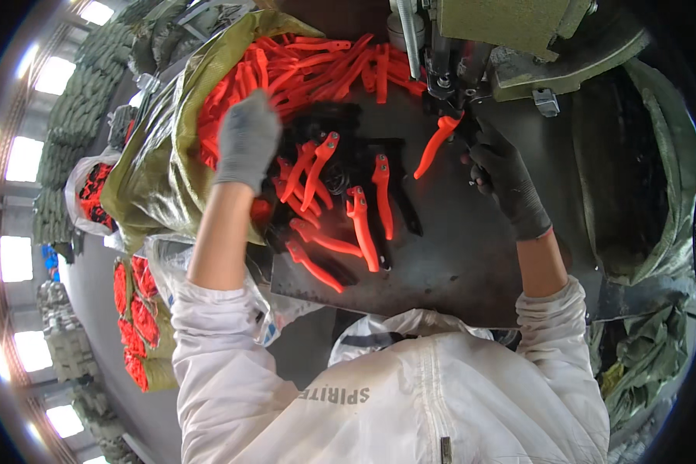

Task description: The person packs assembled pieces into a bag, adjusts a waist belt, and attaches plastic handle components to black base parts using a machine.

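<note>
My left hand [247, 143], in a grey glove, is over the near left side of a heap of red handles [309, 73]; motion smears its fingers, so its grip is unclear. Under the head of a green machine [499, 31], my right hand [504, 176], in a dark grey glove, has its fingers closed around a black handle [465, 130]. A red handle [438, 145] angles out beside it from below the machine's tool. Small shiny bits show at the curled fingertips. Between my hands, several red-and-black hand tools [361, 228] lie on the dark metal table [441, 267].
A yellow-green woven sack [155, 174] lies along the table's left side, against the heap. Red-filled bundles [135, 325] stand on the floor at left, near a white bag of red and black parts [93, 193]. Green sacking [653, 232] hangs at right.
</note>
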Action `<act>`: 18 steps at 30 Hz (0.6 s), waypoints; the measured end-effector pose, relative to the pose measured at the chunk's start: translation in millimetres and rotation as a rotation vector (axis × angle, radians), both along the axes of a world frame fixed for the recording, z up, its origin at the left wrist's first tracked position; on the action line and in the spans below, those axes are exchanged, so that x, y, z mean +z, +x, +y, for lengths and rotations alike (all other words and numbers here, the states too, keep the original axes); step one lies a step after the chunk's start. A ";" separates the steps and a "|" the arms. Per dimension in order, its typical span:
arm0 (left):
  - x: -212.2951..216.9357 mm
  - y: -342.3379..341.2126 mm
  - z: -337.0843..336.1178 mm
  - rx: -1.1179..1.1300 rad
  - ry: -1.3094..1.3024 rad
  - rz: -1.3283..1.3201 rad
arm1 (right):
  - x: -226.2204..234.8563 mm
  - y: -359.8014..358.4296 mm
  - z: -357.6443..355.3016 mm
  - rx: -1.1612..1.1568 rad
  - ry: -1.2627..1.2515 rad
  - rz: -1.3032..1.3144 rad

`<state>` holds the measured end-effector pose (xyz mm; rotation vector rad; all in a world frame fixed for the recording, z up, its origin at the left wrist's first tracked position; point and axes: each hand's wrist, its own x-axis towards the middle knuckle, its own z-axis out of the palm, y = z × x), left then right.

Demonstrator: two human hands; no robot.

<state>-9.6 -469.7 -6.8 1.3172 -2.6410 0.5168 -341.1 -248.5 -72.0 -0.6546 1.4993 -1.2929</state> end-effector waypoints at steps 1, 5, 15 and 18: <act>-7.7 31.3 -17.7 0.172 -0.024 -0.138 | 1.9 1.7 -0.5 -0.007 0.019 0.012; -47.3 105.1 -59.9 0.570 0.155 -0.183 | 2.0 10.6 -3.1 0.037 -0.095 0.098; -16.2 87.0 -17.5 0.493 0.142 -0.241 | 20.4 6.5 13.9 0.128 -0.024 0.090; 9.3 32.5 19.1 0.278 0.108 -0.092 | 11.0 -4.0 16.2 0.098 0.020 -0.004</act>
